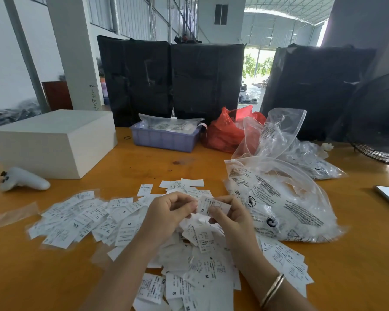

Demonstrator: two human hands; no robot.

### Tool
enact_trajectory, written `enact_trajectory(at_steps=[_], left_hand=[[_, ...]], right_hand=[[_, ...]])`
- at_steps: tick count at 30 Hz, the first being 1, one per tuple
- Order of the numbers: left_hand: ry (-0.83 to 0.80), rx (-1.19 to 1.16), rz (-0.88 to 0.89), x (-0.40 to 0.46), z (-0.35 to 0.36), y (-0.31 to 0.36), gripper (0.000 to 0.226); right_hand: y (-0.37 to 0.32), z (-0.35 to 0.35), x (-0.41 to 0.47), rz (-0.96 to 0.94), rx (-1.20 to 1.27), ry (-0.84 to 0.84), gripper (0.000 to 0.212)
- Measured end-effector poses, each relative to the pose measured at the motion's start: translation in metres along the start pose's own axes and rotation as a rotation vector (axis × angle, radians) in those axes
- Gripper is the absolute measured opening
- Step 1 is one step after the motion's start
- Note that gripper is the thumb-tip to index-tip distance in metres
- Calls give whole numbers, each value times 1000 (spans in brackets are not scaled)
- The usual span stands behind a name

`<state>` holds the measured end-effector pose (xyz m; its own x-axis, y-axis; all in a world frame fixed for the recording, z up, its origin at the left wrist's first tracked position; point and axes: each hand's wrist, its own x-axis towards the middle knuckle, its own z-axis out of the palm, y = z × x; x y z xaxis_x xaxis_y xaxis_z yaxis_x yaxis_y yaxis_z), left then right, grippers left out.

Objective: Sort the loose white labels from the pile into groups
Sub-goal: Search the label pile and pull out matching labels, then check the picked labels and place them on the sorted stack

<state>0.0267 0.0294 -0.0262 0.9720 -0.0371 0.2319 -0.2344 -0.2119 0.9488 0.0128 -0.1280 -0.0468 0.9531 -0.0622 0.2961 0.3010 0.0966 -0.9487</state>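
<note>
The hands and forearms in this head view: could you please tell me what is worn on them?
Both forearms are bare, with no sleeves or gloves in view. The left hand shows no jewellery. The right hand has a thin gold-coloured bangle on its wrist.

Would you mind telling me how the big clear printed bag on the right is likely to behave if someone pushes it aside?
The clear bag looks thin and crumpled, so it would probably deform rather than slide as one piece. It seems filled with small white pieces, so likely light but shifting. Its glossy plastic may slip easily over the smooth wooden table.
</note>
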Motion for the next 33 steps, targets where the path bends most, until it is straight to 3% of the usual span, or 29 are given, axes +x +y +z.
enact_trajectory(at_steps=[8, 12, 16, 19, 23, 33], left_hand=[[-52, -16, -12, -1, -1, 1, 8], [-46, -1, -7, -1, 0, 1, 3], [9, -6, 2, 0, -4, 1, 5], [-18, 7, 7, -1, -2, 1, 5], [-17, 41, 25, -1, 0, 0, 5], [9, 63, 51, 0, -1, -1, 5]], right_hand=[[1, 5, -3, -23, -201, -125, 19], [2, 4, -2, -2, -142, -110, 22], [2, -5, 2, 19, 90, 47, 3], [2, -7, 4, 36, 170, 91, 11], [1, -3, 3, 38, 132, 73, 22], [5, 0, 1, 3, -90, -2, 3]])
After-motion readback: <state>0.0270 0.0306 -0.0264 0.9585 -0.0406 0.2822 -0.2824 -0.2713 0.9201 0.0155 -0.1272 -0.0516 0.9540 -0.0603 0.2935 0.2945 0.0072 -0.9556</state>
